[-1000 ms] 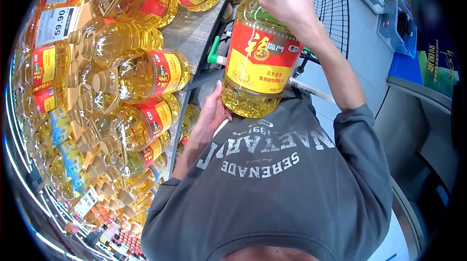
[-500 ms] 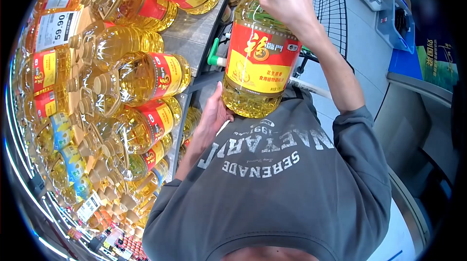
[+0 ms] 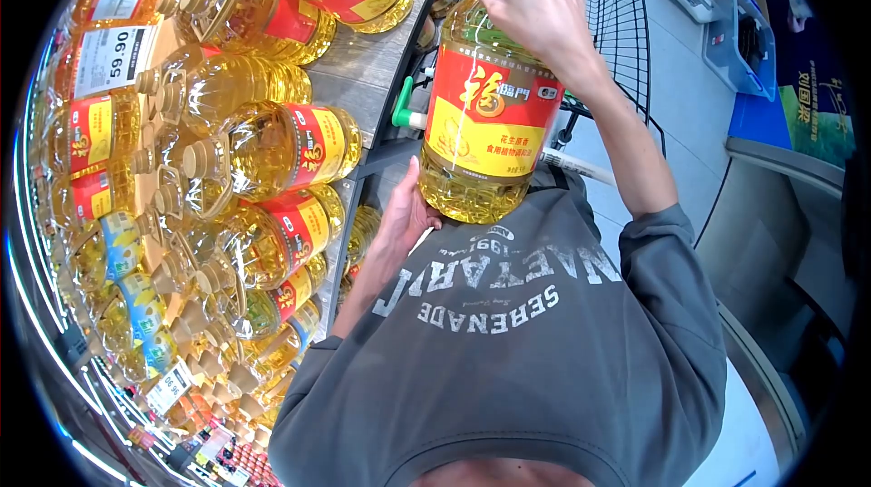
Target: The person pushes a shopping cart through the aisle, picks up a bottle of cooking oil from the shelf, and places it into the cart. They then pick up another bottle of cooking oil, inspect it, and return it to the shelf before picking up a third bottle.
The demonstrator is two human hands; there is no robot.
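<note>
A large clear bottle of golden cooking oil (image 3: 490, 137) with a red and yellow label stands upright, close in front of my chest. At its top, my right hand (image 3: 531, 10) is closed around the handle, just below the gold cap. My left hand (image 3: 408, 212) is at the lower left side of the bottle and supports its base. The fingers of that hand are partly hidden behind and under the bottle.
Shelves of similar oil bottles (image 3: 290, 147) fill the left, with a price tag (image 3: 112, 59) among them. Beyond the held bottle is a black wire shopping cart (image 3: 626, 29) with a green-ended handle (image 3: 404, 102). Plastic bins (image 3: 739, 47) stand at the upper right.
Both hands keep their hold on the oil bottle, which has hardly moved. The shelf bottles sit slightly farther right and lower in view.
</note>
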